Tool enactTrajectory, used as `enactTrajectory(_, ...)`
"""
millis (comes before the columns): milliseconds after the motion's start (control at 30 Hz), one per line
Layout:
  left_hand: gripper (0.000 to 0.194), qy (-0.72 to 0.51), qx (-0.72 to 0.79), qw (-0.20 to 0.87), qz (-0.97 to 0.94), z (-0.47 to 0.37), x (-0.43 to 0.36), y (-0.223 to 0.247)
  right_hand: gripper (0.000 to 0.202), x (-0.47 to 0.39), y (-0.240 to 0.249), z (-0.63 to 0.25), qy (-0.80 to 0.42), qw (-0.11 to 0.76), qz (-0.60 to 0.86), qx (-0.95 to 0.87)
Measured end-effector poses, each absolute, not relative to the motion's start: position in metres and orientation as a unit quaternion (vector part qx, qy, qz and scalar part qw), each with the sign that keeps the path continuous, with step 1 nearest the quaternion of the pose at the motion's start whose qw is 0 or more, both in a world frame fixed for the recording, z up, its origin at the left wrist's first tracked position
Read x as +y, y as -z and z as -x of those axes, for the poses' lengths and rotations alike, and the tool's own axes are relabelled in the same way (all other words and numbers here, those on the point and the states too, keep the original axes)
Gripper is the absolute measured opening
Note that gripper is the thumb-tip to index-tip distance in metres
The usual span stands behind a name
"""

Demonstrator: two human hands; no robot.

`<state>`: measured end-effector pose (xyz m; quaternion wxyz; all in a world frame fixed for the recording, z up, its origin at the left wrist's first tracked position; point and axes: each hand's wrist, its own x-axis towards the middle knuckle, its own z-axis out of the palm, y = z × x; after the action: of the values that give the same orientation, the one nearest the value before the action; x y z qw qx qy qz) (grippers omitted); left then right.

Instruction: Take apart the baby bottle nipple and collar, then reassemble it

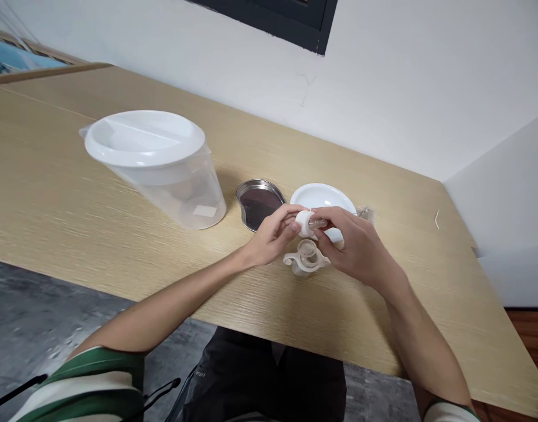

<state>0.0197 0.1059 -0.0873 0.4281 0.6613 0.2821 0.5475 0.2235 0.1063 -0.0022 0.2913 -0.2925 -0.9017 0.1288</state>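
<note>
Both hands meet above the table near its middle. My left hand [275, 234] grips a white ring-shaped cap [303, 224] between thumb and fingers. From the cap a clear nipple-like tip [317, 223] points right, and my right hand [354, 243] pinches it. Just below the hands stands a small clear bottle [305, 266] with two pale side handles; its mouth faces up. Behind the hands lies a white plate [319, 192], partly covered by my right hand.
A kidney-shaped metal tray [260, 202] sits left of the plate. Farther left stands a large clear pitcher [176, 193] with a white lid. A small crumpled item [366, 214] is beside the plate, and a thin pale strip [436, 220] lies at the right of the wooden table [119, 240].
</note>
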Motion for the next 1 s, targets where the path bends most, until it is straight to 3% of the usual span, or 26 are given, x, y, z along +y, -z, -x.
enactTrajectory(133,0.041,-0.557,0.276,0.479,-0.62,-0.021,0.108,0.085,0.015,0.11,0.004,-0.222,-0.076,0.307,0.268,-0.91)
enactTrajectory(433,0.053,-0.542,0.179,0.697,-0.433,-0.021,0.108,0.082,0.014,0.112,0.007,-0.222,-0.021,0.334,0.208,-0.919)
enactTrajectory(700,0.048,-0.56,0.204,0.704,-0.386,-0.021,0.107,0.082,0.026,0.113,0.02,-0.216,0.05,0.371,0.19,-0.908)
enactTrajectory(1000,0.051,-0.575,0.204,0.684,-0.399,-0.014,0.109,0.077,0.022,0.108,0.008,-0.213,-0.047,0.408,0.212,-0.887)
